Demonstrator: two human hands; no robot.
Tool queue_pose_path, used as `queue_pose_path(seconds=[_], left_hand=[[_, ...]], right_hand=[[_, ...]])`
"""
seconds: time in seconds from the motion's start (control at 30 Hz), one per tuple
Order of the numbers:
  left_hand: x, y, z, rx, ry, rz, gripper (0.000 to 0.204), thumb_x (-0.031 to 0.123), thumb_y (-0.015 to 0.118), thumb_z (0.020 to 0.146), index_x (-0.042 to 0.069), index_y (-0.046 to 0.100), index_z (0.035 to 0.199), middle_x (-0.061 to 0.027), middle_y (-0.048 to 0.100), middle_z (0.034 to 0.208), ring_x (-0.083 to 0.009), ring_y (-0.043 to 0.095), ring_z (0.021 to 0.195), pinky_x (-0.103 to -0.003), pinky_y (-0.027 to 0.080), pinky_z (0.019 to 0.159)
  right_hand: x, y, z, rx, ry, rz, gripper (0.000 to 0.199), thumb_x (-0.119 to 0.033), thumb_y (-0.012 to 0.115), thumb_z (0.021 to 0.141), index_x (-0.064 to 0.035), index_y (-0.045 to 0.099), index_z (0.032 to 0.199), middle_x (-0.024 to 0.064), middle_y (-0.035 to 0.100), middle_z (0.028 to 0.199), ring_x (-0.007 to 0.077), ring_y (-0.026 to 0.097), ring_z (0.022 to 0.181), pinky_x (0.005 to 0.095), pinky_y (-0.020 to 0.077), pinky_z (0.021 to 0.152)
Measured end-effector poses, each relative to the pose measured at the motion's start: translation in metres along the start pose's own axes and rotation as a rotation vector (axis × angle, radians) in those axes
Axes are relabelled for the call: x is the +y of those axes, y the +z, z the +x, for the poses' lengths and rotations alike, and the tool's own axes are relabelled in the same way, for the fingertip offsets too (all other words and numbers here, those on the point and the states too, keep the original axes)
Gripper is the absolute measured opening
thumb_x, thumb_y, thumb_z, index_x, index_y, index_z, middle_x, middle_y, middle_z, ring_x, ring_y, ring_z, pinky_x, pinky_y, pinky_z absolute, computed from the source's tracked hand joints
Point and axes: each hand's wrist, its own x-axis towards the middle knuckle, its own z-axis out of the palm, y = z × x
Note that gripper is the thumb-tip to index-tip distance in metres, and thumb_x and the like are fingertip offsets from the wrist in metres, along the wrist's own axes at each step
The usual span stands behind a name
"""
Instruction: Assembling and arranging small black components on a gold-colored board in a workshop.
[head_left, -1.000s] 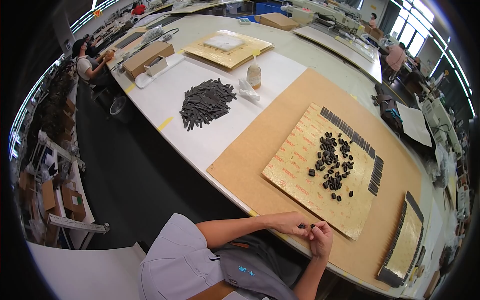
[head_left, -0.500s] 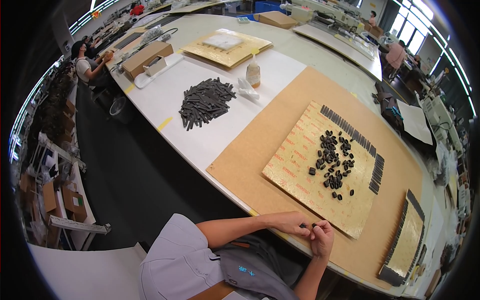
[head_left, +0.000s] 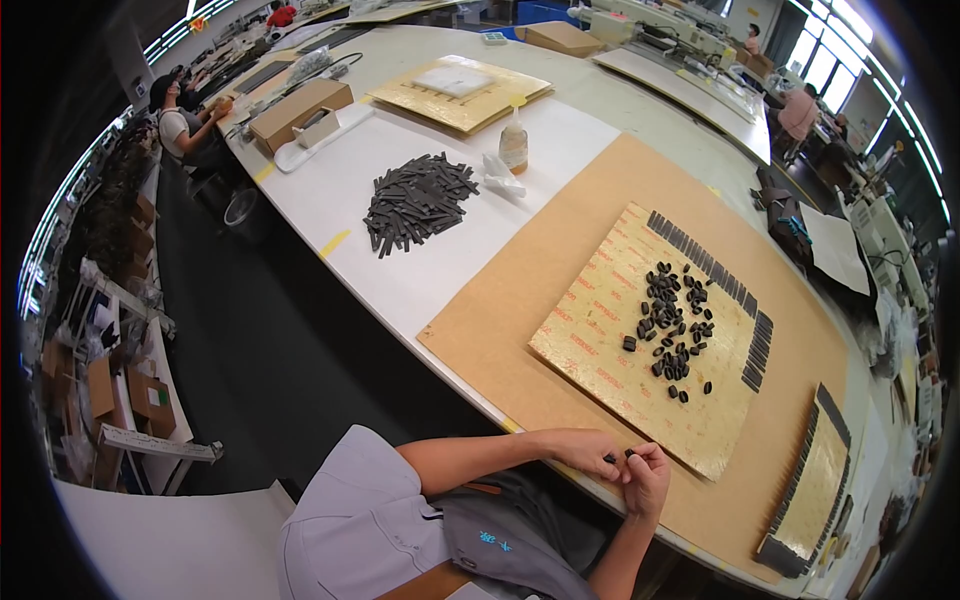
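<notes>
At the table's near edge my two hands are close together, both closed. My left hand (head_left: pixel 586 451) pinches a small black piece (head_left: pixel 610 458) between thumb and finger. In my right hand (head_left: pixel 649 480), the fingertips close on another small black piece (head_left: pixel 630 453); whether the two pieces are joined I cannot tell. Just beyond lies a yellow board (head_left: pixel 590 335) with many small black loops (head_left: pixel 677 330) scattered on it. Flat black strips (head_left: pixel 704 262) stand in a row along its far right edge. A heap of loose black strips (head_left: pixel 420 203) rests on white paper farther left.
Brown board (head_left: pixel 480 310) covers the near tabletop. A squeeze bottle (head_left: pixel 514 146) and crumpled tissue (head_left: pixel 502 176) stand beside the heap. At the right is a smaller yellow board (head_left: pixel 812 485) edged with black strips. A cardboard box (head_left: pixel 300 113) and stacked boards (head_left: pixel 460 112) lie farther back.
The view has shifted slightly, so the table things appear a little to the right. My hands keep nearly the same pose, and slightly more of the left hand's black piece shows.
</notes>
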Motion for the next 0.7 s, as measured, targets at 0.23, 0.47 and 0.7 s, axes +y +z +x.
queue_pose_path(seconds=[0.23,0.47,0.7], left_hand=[[0.013,-0.003,-0.004,-0.005,0.031,0.03,0.024,0.023,0.059,0.082,0.002,0.066,0.089,-0.0062,0.061,0.07,-0.0141,0.054,0.066,-0.028,0.043,0.062],[0.002,0.0,-0.003,0.017,0.139,-0.05,0.017,0.016,0.059,0.079,-0.001,0.06,0.078,-0.0056,0.062,0.072,-0.014,0.054,0.066,-0.029,0.044,0.064],[-0.003,0.005,-0.005,0.093,0.219,0.047,0.015,0.014,0.059,0.079,-0.001,0.059,0.079,-0.0067,0.061,0.071,-0.0153,0.054,0.066,-0.03,0.044,0.064]], right_hand=[[-0.003,0.003,-0.004,0.011,-0.019,-0.055,0.01,0.002,0.06,0.082,-0.0007,0.053,0.088,0.0055,0.056,0.069,0.0095,0.049,0.05,0.02,0.0404,0.049],[-0.001,0.004,-0.001,-0.021,-0.033,-0.027,0.009,0.002,0.059,0.082,-0.0003,0.053,0.088,0.0057,0.056,0.069,0.0094,0.048,0.05,0.0207,0.0414,0.05],[-0.003,0.005,0.0,-0.044,-0.016,-0.002,0.009,0.003,0.058,0.083,0.0008,0.052,0.089,0.0076,0.058,0.072,0.0109,0.052,0.053,0.0235,0.0471,0.053]])
